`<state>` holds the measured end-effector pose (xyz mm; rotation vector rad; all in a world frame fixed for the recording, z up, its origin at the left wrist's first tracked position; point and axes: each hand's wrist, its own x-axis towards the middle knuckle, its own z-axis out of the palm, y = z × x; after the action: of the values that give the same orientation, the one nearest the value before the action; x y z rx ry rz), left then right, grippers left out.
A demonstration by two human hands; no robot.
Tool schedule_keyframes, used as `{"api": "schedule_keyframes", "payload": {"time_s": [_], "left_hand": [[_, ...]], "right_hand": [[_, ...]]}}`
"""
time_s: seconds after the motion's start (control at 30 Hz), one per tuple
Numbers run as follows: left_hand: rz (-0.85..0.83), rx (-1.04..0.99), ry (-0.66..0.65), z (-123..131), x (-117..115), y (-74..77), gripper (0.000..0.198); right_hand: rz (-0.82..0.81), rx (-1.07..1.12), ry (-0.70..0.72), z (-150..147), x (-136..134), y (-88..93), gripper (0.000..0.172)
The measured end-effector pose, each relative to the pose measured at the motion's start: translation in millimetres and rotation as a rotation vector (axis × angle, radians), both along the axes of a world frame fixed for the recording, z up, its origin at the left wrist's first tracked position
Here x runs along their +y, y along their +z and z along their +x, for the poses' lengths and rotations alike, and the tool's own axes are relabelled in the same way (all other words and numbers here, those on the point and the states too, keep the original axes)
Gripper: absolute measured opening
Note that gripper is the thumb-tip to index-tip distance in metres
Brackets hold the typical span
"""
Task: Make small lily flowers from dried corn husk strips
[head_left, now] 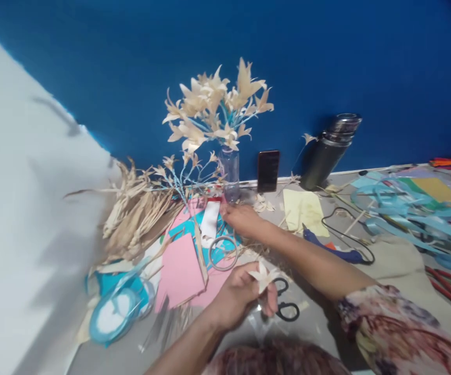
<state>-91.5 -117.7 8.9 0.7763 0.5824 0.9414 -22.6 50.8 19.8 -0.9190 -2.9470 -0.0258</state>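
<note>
My left hand is closed round a small cream flower, low in the middle of the view. Just right of it lie scissors with black handles. My right hand reaches forward to the foot of a clear bottle that holds a bunch of cream flowers. Its fingertips are hard to make out beside a white strip and blue paper. A ring of tape rests on pink paper between the hands.
Dried husks and a blue ribbon roll lie at left. A phone and a dark flask stand by the blue wall. At right are yellow paper, a blue glue gun and blue ribbons.
</note>
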Motion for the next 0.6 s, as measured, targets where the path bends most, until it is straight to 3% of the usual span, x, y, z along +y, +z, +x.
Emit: {"api": "schedule_keyframes", "payload": {"time_s": [0.13,0.43,0.6], "left_hand": [[-0.035,0.038,-0.041,-0.5,-3.1,-0.4,0.041],[-0.088,0.065,-0.047,-1.1,1.6,-1.7,0.042],[-0.111,0.063,-0.164,3.0,3.5,-7.6,0.045]], "right_hand": [[0.036,-0.041,0.062,-0.9,1.3,-10.8,0.031],[0.075,-0.127,0.134,-7.7,13.9,-8.7,0.027],[0.061,-0.162,0.185,0.2,18.4,-9.3,0.028]]}}
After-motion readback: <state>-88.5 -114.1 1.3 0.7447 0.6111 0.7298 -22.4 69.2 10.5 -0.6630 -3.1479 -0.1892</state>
